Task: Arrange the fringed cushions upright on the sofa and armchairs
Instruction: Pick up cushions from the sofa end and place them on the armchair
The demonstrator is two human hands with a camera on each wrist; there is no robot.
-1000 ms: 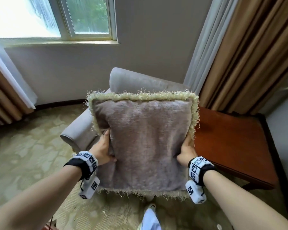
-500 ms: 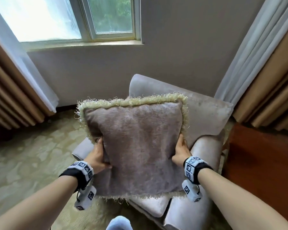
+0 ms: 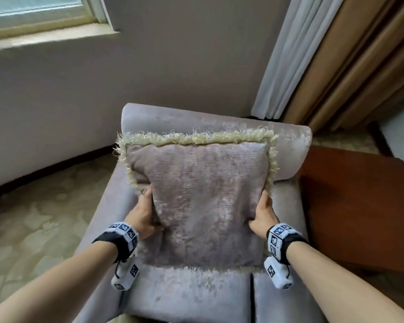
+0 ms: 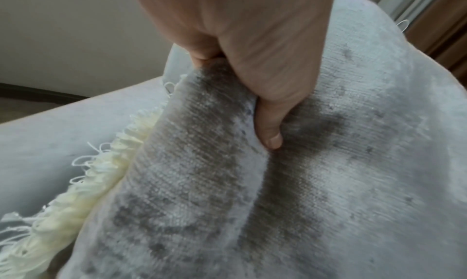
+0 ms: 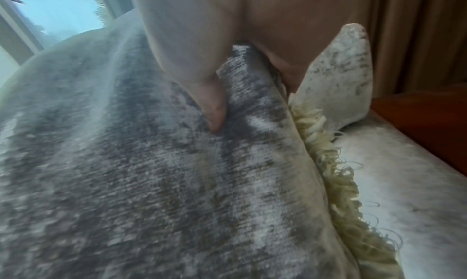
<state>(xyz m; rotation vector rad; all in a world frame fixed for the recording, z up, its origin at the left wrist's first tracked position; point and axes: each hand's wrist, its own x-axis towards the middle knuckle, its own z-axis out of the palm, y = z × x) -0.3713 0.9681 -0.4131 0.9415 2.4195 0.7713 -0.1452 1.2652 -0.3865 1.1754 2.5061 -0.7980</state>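
Observation:
A grey-mauve velvet cushion (image 3: 201,201) with a pale yellow fringe stands upright over the seat of a grey armchair (image 3: 184,297), its top edge just below the chair's backrest (image 3: 219,120). My left hand (image 3: 147,210) grips its left edge, thumb pressed into the front face. My right hand (image 3: 261,215) grips the right edge the same way. In the left wrist view the thumb of my left hand (image 4: 270,123) digs into the cushion (image 4: 202,183). In the right wrist view my right hand (image 5: 215,107) pinches a fold of the cushion (image 5: 151,183). The fingers behind the cushion are hidden.
A dark red-brown wooden side table (image 3: 359,206) stands right of the armchair. Tan and white curtains (image 3: 336,66) hang behind it. A grey wall and window sill (image 3: 44,38) lie beyond the chair. Patterned carpet (image 3: 33,217) spreads to the left.
The cushion has moved from in front of the chair to over its seat, close to the backrest. Both hands keep the same grip on its sides. The view has swung over the armchair.

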